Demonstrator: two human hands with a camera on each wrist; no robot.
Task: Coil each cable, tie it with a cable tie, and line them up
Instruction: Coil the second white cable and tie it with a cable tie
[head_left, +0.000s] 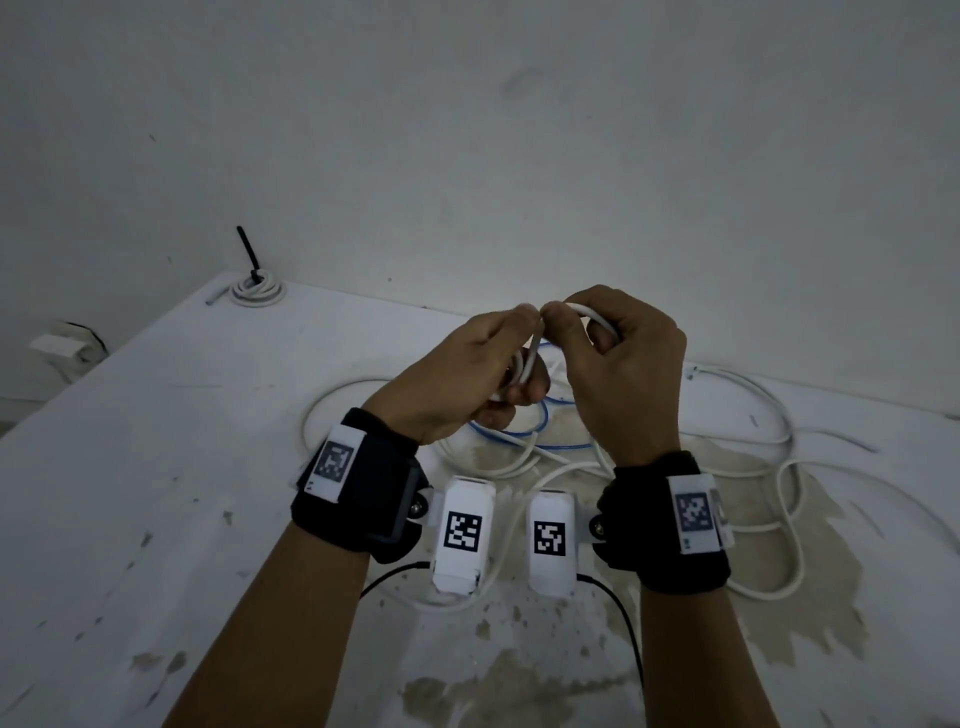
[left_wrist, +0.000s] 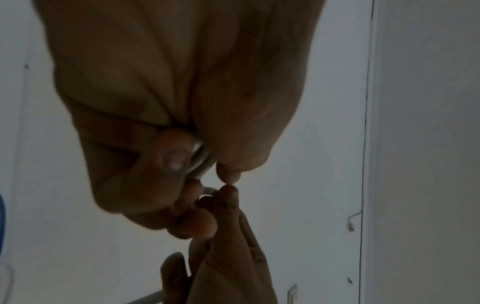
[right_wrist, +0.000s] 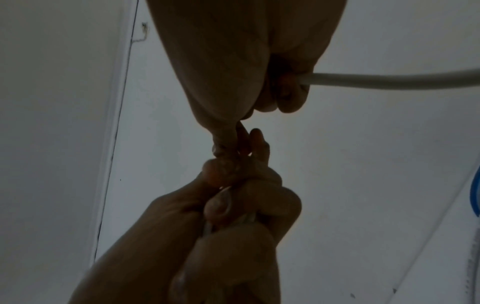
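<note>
Both hands are raised above the table's middle, fingertips meeting. My left hand (head_left: 488, 364) grips small loops of a white cable (head_left: 529, 364) in its curled fingers; the same cable (left_wrist: 201, 160) shows between its thumb and fingers in the left wrist view. My right hand (head_left: 618, 353) pinches the white cable where it arcs over its fingers (head_left: 592, 314). In the right wrist view the white cable (right_wrist: 389, 81) leaves the right hand's curled fingers (right_wrist: 291, 96) sideways. How many loops the left hand holds is hidden. A tied white coil (head_left: 258, 289) with a black cable tie (head_left: 248, 253) lies at the far left corner.
Loose white cable (head_left: 769, 441) sprawls over the white table (head_left: 156, 467) under and right of my hands, with a blue cable (head_left: 524, 431) tangled beneath them. A white wall box (head_left: 60, 348) sits beyond the table's left edge. The tabletop paint is worn near the front.
</note>
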